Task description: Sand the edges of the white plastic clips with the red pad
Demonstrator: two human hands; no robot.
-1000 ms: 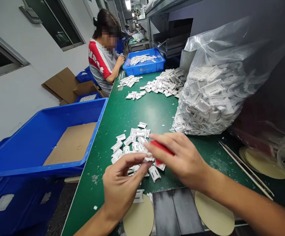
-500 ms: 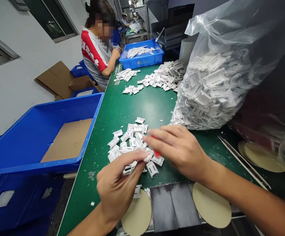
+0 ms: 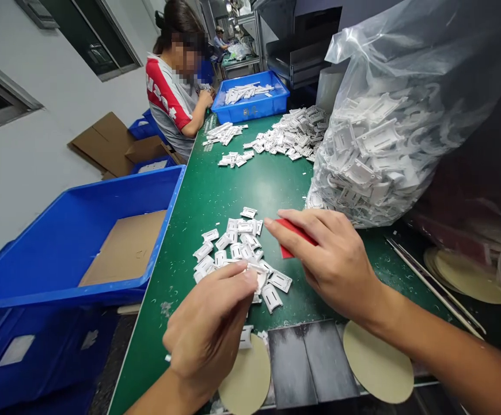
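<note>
My left hand [image 3: 213,323] is closed, thumb and fingers pinching a small white plastic part [image 3: 260,276] that its fingertips partly cover. Off to the right, my right hand [image 3: 326,253] grips a flat red piece [image 3: 296,237], whose exact kind I cannot make out. The red piece is apart from the held part. Beyond my left hand lies a loose pile of slotted white plastic parts [image 3: 242,251] on the green table. One more white part [image 3: 246,337] rests at the edge of a round tan disc [image 3: 250,377].
Dark rectangular plates [image 3: 311,363] and another tan disc [image 3: 378,362] line the near edge. A clear bag of white parts [image 3: 375,155] stands right, thin sticks [image 3: 434,288] beside it. Left is a blue bin [image 3: 103,196]. A co-worker [image 3: 175,86] sits by a blue tray [image 3: 250,109].
My right hand has drawn the red piece away from the white part, a little to the right, so more of the red shows. My left hand has turned slightly and still holds the part.
</note>
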